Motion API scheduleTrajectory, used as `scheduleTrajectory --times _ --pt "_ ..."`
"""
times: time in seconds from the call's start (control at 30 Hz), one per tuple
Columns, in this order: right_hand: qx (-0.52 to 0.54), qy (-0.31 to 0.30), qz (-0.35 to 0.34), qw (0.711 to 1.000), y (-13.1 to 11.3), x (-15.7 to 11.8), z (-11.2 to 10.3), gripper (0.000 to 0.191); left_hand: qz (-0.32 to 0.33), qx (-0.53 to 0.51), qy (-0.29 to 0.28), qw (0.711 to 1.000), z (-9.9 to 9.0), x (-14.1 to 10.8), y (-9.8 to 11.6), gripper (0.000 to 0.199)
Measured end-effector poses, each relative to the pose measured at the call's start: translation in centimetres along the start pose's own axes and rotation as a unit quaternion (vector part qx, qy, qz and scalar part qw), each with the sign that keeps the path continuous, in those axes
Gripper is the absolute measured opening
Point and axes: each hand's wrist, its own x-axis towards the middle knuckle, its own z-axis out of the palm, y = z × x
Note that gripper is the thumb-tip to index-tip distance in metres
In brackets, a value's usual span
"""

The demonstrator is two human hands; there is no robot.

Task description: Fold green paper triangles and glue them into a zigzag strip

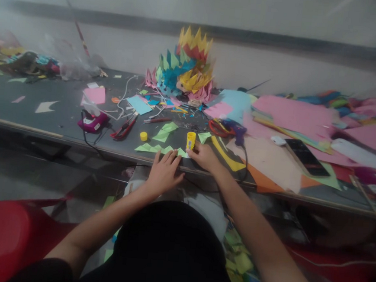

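Near the table's front edge, my right hand (204, 156) has its fingers closed on a yellow glue stick (191, 139), which stands upright. Just left of it lies my left hand (165, 172), fingers stretched out, their tips touching a light green folded paper strip (153, 148) with a zigzag edge. The strip runs along the table edge and passes close to the glue stick's base. A yellow cap (143, 136) sits apart, beyond the strip's left part. More light green paper (165, 131) lies just behind the strip.
Red-handled pliers (124, 127) and a purple device (93, 121) lie to the left. Colourful spiky paper crowns (187, 71) stand at the back. Scissors (221, 128), a phone (307, 157) and pink paper sheets (294, 119) are on the right. A red stool (1, 239) stands lower left.
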Motion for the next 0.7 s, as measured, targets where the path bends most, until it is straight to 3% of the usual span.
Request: scheduleTrajectory --times 0.3,0.4,0.57,0.7 --pt "-0.024 0.032 0.029 0.999 -0.4 -0.1 -0.1 0.025 -0.003 -0.013 0.000 1.000 -0.6 0.1 0.0 0.043" --pt "0.029 0.066 0.067 0.995 -0.3 0.0 -0.4 0.026 -0.008 -0.031 0.005 0.999 -1.1 0.3 -0.1 0.038" --pt "0.207 0.233 0.160 0.937 1.3 0.6 -0.5 0.029 -0.028 -0.076 0.002 0.997 -1.2 1.4 -0.6 0.026" --pt "0.261 0.272 0.162 0.912 2.4 0.8 -0.3 0.030 -0.052 -0.159 0.023 0.986 -3.4 1.4 -0.2 0.027"
